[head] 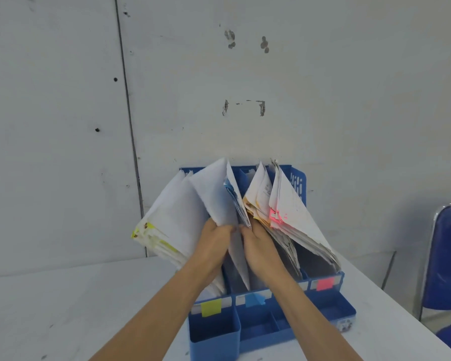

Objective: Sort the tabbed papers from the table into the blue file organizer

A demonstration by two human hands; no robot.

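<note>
Left hand (214, 243) and right hand (262, 247), side by side, pinch one upright paper (238, 261) angled down into the blue file organizer's (297, 327) blue-tabbed slot (257, 281).

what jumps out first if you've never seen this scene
The blue file organizer on the table is stuffed with papers fanning out left and right. The left hand and right hand meet at its middle, gripping papers there. A yellow tab, blue tab and pink tab label the slot fronts.
</note>
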